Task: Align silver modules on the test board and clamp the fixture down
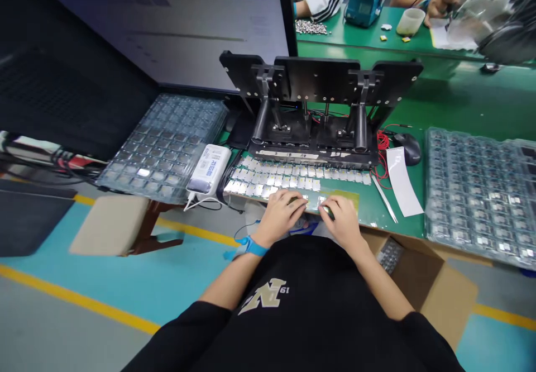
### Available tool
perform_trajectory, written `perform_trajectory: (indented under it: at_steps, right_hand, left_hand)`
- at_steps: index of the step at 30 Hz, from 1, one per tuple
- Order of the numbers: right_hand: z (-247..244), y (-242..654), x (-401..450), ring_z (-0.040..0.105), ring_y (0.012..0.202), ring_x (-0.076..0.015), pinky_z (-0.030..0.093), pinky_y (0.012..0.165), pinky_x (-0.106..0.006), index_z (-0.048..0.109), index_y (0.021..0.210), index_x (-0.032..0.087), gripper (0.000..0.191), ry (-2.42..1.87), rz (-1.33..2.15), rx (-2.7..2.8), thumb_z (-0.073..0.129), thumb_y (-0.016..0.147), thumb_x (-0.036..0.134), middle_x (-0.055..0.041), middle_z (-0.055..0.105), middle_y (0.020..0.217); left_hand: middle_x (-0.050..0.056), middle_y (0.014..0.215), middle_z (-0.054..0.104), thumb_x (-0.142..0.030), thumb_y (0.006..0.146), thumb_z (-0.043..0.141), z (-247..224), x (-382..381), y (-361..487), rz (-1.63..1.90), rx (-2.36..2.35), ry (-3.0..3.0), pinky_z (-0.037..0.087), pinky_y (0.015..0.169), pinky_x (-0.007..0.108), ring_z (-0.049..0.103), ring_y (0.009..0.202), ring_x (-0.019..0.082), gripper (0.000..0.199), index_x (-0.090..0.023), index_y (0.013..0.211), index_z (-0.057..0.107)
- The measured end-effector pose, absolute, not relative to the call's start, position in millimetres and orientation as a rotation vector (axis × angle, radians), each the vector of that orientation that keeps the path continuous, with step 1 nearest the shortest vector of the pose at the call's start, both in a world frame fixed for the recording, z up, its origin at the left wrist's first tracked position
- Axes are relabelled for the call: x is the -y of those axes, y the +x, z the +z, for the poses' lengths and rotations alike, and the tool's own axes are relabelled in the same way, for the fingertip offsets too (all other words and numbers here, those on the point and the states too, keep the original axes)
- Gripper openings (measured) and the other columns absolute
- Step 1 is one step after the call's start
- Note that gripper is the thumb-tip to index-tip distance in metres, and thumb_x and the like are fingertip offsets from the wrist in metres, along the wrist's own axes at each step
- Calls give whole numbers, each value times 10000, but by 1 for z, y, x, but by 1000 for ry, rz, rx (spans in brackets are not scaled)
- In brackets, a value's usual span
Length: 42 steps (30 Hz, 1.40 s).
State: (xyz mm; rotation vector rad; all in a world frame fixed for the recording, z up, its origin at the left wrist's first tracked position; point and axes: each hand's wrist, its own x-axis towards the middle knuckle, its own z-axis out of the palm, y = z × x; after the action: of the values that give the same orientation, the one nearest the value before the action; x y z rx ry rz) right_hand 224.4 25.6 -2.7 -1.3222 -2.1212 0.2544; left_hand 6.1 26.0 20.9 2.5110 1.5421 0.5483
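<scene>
As small boards [285,181] are lying rowed, left hand [283,213] and right hand [342,220] are curling nearby.
Grip state is proving undeterminable.

Sm. pale sq. pcs [293,182] lie flat in close rows (a few askew), far row reaching furthest R.

Boards [278,181] before fixture [301,132], trays [167,137] left, mouse [407,148] right, paper [402,185] before mouse
</scene>
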Motion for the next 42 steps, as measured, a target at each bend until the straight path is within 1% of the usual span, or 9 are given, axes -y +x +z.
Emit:
perform_trajectory:
  at_steps: [3, 11, 20, 26, 29, 36, 39, 41, 42]
  right_hand:
    - [1, 224, -24, 598, 909, -203, 423, 796, -360, 693, 946, 209, 148, -1286, 233, 2184, 574, 973, 291, -54, 707, 995]
    - [9, 219, -24, 567, 1058, -228, 448, 920, -399, 698, 1089, 198, 191, -1238, 274, 2301, 556, 977, 259, -77, 700, 1117]
    - [6, 203, -20, 548, 1098, -246, 462, 982, -464, 701, 1168, 241, 254, -1267, 347, 2300, 539, 974, 256, -79, 689, 1202]
    - [6, 197, -20, 580, 1070, -234, 507, 942, -450, 690, 1195, 237, 271, -1245, 323, 2251, 544, 966, 245, -84, 694, 1215]
    - [9, 203, -19, 612, 1075, -206, 538, 928, -406, 700, 1140, 212, 239, -1172, 354, 2117, 531, 972, 230, -85, 698, 1192]
    - [47, 297, -31, 668, 1042, -177, 549, 953, -371, 721, 1051, 219, 240, -1349, 284, 1772, 496, 995, 283, -63, 729, 1076]
    - [70, 370, -75, 649, 1027, -185, 512, 977, -359, 728, 1030, 199, 277, -1553, 205, 1784, 478, 990, 311, -63, 727, 1064]
    - [80, 416, -115, 610, 1080, -197, 462, 1021, -352, 728, 1078, 200, 294, -1859, 144, 1750, 466, 977, 287, -66, 705, 1133]
    - [83, 436, -135, 586, 1104, -222, 434, 1040, -371, 724, 1116, 170, 312, -1937, 124, 1704, 466, 962, 257, -100, 692, 1153]
  left_hand:
    - [48, 1180, 681, -301, 1012, 524, 19, -27, 3, 552, -1489, 2524, 392, 915, 404, 522, 1111, 239, 208, -249, 1121, 694]
    - [48, 1230, 679, -296, 1011, 512, 15, -27, -4, 587, -1507, 2475, 392, 990, 442, 497, 1169, 253, 241, -250, 1165, 692]
    - [68, 1264, 661, -302, 1016, 481, 17, -24, -4, 577, -1521, 2401, 393, 1011, 477, 494, 1199, 276, 276, -252, 1206, 674]
    - [77, 1254, 662, -288, 996, 528, 15, -25, -15, 625, -1496, 2429, 415, 987, 485, 521, 1183, 287, 249, -247, 1206, 655]
    - [79, 1238, 658, -278, 991, 537, 23, -28, -15, 676, -1446, 2449, 438, 981, 494, 544, 1159, 286, 241, -260, 1207, 643]
    - [47, 1089, 706, -167, 959, 558, 92, -23, 21, 857, -899, 2458, 525, 889, 409, 646, 1013, 215, 277, -297, 1200, 603]
    - [26, 1002, 736, -141, 931, 586, 124, -25, 54, 851, -578, 2482, 536, 792, 372, 676, 907, 188, 334, -302, 1224, 584]
    - [15, 978, 747, -155, 939, 579, 135, -35, 86, 843, -458, 2495, 539, 782, 364, 690, 882, 178, 311, -298, 1214, 597]
    - [14, 987, 750, -182, 956, 563, 137, -44, 106, 831, -445, 2504, 544, 804, 366, 695, 892, 178, 271, -298, 1195, 614]
